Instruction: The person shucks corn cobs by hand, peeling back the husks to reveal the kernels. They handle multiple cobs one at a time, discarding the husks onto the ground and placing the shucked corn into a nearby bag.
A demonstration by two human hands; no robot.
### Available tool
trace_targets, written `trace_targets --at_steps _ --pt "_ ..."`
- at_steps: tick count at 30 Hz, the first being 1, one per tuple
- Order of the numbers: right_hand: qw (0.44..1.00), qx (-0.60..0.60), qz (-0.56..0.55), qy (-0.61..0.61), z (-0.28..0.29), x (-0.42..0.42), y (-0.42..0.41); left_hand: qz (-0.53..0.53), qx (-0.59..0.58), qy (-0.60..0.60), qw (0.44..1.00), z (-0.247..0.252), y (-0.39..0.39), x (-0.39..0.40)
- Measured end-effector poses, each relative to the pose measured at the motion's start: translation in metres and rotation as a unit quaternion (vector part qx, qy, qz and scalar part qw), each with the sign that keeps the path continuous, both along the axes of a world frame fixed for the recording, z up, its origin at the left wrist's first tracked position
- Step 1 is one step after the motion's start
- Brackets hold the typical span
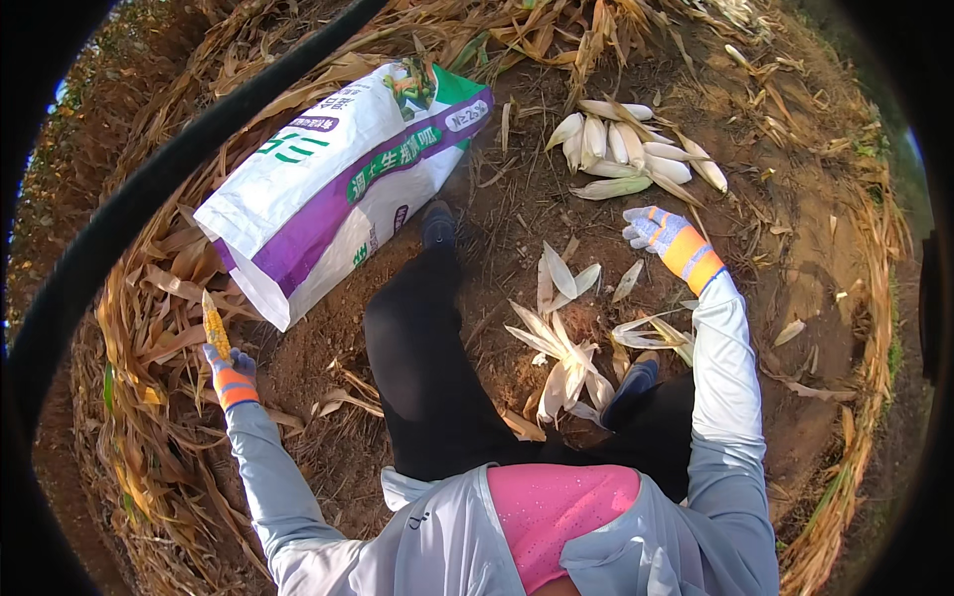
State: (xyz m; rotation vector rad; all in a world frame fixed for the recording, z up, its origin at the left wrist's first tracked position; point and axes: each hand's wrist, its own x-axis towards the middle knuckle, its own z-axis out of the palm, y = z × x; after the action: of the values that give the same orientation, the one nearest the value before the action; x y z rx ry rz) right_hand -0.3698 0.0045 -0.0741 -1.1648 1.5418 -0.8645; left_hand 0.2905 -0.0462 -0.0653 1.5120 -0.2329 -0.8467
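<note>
My left hand (234, 372), in a grey and orange work glove, is shut on a yellow ear of corn (216, 331) with its husk off. It is held out at the left, below the mouth of a white, purple and green woven sack (328, 186) lying on its side. My right hand (663, 235), gloved alike, is raised on the right with nothing seen in it, the fingers partly extended. Just beyond it lies a heap of corn ears in pale husks (622, 145). Loose, peeled husks (563, 350) lie on the soil between my legs.
Dry corn stalks and leaves (164, 417) form a bank along the left side and across the top. More dry stalks (864, 417) line the right edge. My shoes (440, 223) rest on the bare brown soil (782, 298). A dark strap (186, 164) crosses the upper left of the view.
</note>
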Motion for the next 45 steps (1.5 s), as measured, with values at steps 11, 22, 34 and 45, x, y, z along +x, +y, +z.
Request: trace_targets --at_steps 11,22,34,45 --pt "0.978 -0.058 -0.041 0.198 -0.01 -0.038 0.005 -0.158 -0.045 -0.533 0.83 0.038 -0.16 0.02" --pt "0.978 -0.016 -0.197 0.062 0.0 -0.061 0.0 -0.288 -0.332 -0.591 0.676 0.115 -0.064 -0.264" --pt "0.944 0.21 -0.244 0.071 -0.052 -0.105 0.005 -0.497 -0.316 -0.507 0.63 0.057 -0.067 -0.356" --pt "0.899 0.258 -0.076 0.346 -0.267 -0.21 0.022 -0.764 -0.147 -0.42 0.467 0.018 -0.066 -0.358"
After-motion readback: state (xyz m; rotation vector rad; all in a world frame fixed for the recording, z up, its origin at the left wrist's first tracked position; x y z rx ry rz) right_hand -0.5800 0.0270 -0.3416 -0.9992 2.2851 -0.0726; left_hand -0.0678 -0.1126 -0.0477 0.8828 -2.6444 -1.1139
